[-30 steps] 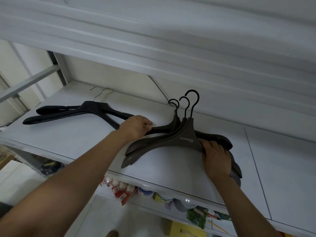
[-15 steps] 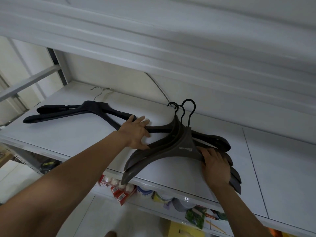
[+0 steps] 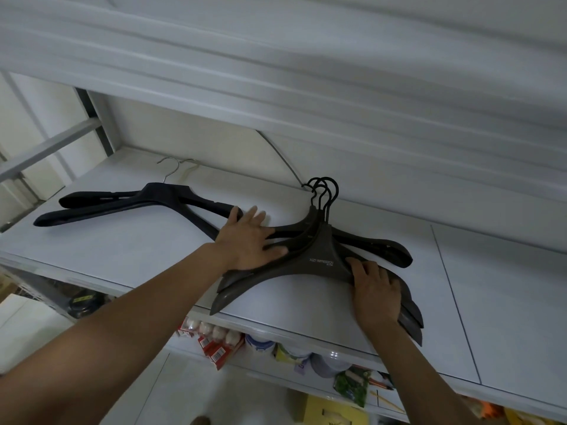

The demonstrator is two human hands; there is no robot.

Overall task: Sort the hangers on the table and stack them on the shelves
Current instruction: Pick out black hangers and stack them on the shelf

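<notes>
Left hand [image 3: 248, 240]: palm down, fingers spread and straight, resting flat on the left arms of the stack of dark brown hangers [image 3: 319, 259]. Its fingertips reach just beside the near arm end of the pair of black hangers [image 3: 159, 194]; contact there cannot be confirmed.

Right hand [image 3: 376, 297]: laid over the right arms of the same stack, fingers lightly bent, pressing down on top.

The stack lies flat on the white shelf [image 3: 506, 286] between the two hands. Its black hooks [image 3: 325, 191] are bunched together and point away from them, and the arms are fanned unevenly.

The black pair lies on the same shelf beyond the left hand.

Packaged goods [image 3: 214, 345] sit on the lower shelf beneath both forearms.
</notes>
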